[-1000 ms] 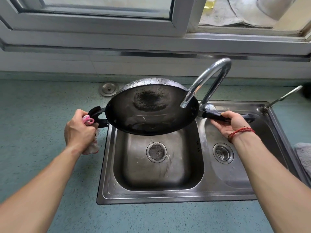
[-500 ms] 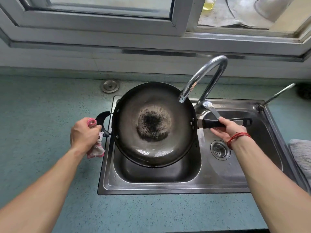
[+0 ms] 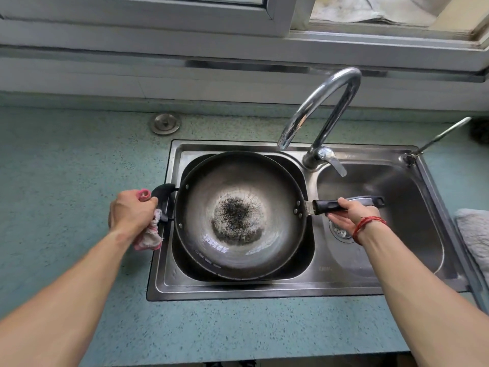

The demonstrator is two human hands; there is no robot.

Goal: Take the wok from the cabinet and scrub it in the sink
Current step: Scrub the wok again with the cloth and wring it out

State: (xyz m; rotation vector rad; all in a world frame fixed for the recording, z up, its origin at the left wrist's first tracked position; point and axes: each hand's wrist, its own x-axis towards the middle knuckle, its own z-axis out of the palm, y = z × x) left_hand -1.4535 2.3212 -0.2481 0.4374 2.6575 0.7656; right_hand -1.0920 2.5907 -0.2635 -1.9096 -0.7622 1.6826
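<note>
A dark steel wok (image 3: 238, 181) with a burnt black patch in its middle sits level in the left basin of the double sink (image 3: 264, 292). My left hand (image 3: 132, 211) grips the wok's short black loop handle together with a pink and white cloth (image 3: 149, 235). My right hand (image 3: 346, 214) holds the long black handle, which reaches out over the right basin. A red string is tied round my right wrist.
A chrome faucet (image 3: 317, 107) arches over the wok's far right rim, with no water running. A round metal cap (image 3: 166, 123) sits in the blue-green counter behind the sink. A grey cloth (image 3: 473, 234) lies at the right edge. A window frame runs along the back.
The wok was tilted up above the sink, then levelled and lowered into the left basin. Both hands came down with it, keeping their holds.
</note>
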